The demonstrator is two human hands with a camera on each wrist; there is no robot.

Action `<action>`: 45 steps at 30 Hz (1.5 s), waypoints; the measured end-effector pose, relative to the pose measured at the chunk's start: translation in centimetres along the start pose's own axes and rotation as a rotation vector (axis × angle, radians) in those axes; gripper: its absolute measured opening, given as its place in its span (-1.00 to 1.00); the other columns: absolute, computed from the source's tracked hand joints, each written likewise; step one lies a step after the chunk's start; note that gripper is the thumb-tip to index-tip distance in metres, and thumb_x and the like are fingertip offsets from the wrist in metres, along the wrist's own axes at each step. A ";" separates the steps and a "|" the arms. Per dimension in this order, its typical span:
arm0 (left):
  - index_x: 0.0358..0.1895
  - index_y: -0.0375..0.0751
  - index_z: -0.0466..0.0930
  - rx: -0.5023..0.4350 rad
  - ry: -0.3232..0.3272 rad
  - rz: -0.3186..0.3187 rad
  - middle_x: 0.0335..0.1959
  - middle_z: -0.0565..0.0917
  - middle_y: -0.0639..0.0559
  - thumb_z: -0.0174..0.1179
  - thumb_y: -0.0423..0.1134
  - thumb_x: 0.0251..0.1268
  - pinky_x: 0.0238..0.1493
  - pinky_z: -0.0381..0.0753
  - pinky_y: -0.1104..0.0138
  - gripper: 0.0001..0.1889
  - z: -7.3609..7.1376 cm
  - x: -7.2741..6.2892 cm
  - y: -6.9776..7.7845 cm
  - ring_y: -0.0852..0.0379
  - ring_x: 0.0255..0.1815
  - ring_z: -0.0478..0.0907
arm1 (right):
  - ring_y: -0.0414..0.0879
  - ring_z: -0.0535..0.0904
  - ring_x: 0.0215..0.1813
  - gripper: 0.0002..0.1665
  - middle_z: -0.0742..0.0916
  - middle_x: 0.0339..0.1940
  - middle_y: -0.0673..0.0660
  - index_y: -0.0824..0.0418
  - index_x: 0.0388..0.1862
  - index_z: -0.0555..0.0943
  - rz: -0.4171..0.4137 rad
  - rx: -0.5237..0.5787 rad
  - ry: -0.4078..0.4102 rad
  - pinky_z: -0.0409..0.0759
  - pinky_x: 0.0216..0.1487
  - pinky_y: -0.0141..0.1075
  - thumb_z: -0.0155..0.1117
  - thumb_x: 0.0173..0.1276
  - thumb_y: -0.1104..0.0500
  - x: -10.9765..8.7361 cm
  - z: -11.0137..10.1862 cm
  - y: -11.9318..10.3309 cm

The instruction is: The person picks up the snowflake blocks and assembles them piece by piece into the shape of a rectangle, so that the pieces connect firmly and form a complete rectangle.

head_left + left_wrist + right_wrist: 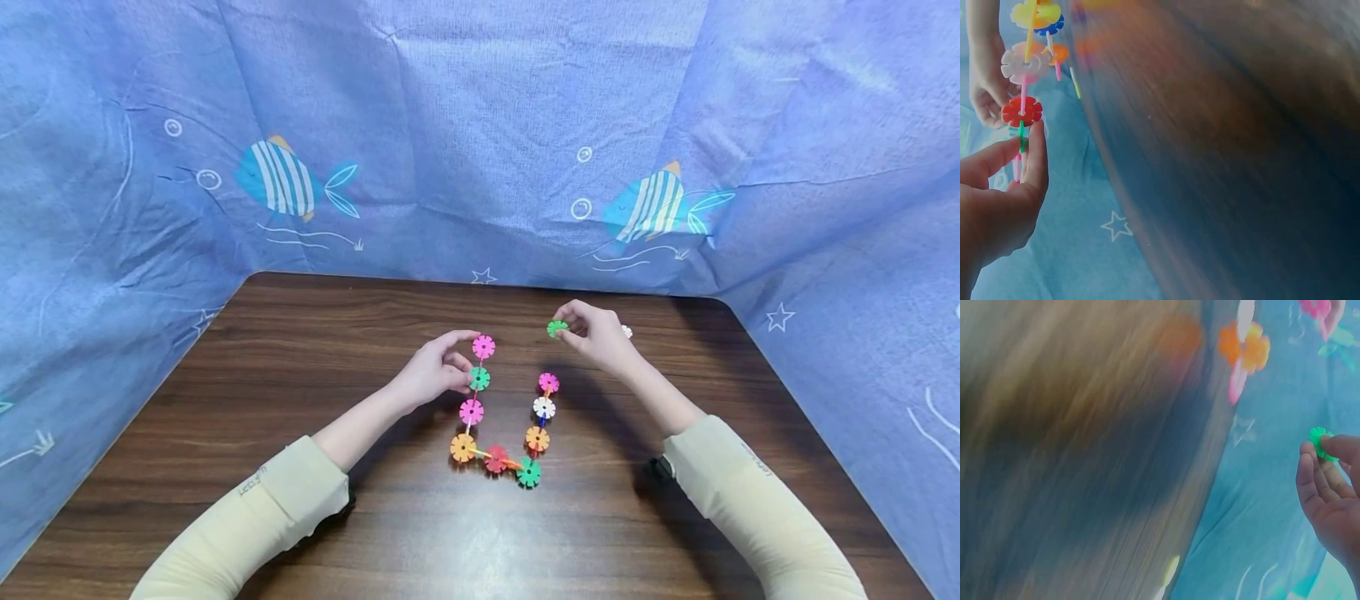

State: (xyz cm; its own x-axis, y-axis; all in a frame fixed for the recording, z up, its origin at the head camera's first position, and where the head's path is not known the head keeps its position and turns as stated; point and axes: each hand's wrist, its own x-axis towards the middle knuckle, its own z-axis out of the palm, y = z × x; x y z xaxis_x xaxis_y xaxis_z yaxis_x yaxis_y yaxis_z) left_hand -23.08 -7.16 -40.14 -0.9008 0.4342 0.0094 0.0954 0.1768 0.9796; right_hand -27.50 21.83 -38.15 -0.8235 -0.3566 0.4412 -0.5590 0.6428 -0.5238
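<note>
A chain of notched plastic snowflake discs forms a U in the head view. Its left side bears a pink disc (483, 347) at the top, then a green disc (479, 378) that my left hand (431, 371) pinches between thumb and fingers. Below come another pink disc (472, 412) and an orange disc (463, 447). Along the bottom are a red disc (496, 459) and a green corner disc (528, 473). The right side ends in a pink disc (549, 382). Up and right of that end, my right hand (600, 333) pinches a loose bright green disc (557, 328), apart from the chain.
A white disc (627, 332) shows partly behind the right hand. The brown wooden table (315, 325) reaches back to a blue cloth backdrop (480, 167) printed with fish, which also hangs along both sides.
</note>
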 end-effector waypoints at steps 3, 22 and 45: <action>0.34 -0.16 0.28 0.019 0.016 0.003 -0.36 0.60 -0.21 0.15 -0.60 0.14 -0.24 0.66 0.10 -0.34 0.2 0.1 0.1 -0.09 -0.35 0.66 | -0.17 0.63 -0.40 -0.80 0.74 -0.40 0.07 0.21 -0.27 0.60 -0.018 0.041 0.015 0.57 -0.36 -0.39 0.39 0.12 0.35 0.0 0.6 -1.3; 0.32 -0.12 0.34 0.011 0.068 0.006 -0.37 0.59 -0.19 0.17 -0.59 0.13 -0.22 0.66 0.06 -0.36 1.0 0.2 0.6 -0.13 -0.35 0.65 | -0.19 0.62 -0.44 -0.82 0.73 -0.46 0.04 0.19 -0.30 0.61 -0.030 0.155 0.058 0.60 -0.41 -0.36 0.41 0.12 0.33 -0.3 4.2 -4.4; 0.34 -0.21 0.30 0.000 0.045 0.012 -0.37 0.61 -0.21 0.14 -0.63 0.11 -0.26 0.67 0.11 -0.34 1.3 0.0 1.0 0.09 -0.43 0.64 | -0.14 0.61 -0.43 -0.94 0.72 -0.44 0.09 0.25 -0.41 0.62 -0.168 0.087 0.049 0.64 -0.42 -0.15 0.32 0.12 0.35 -0.4 5.1 -4.6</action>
State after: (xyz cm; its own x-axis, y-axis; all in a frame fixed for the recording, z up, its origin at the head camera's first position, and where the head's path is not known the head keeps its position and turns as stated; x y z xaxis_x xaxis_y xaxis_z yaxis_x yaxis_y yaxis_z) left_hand -22.45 -5.79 -39.40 -0.9178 0.3959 0.0297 0.1060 0.1724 0.9793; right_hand -25.14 15.59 -39.62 -0.7137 -0.4187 0.5616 -0.6959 0.5152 -0.5002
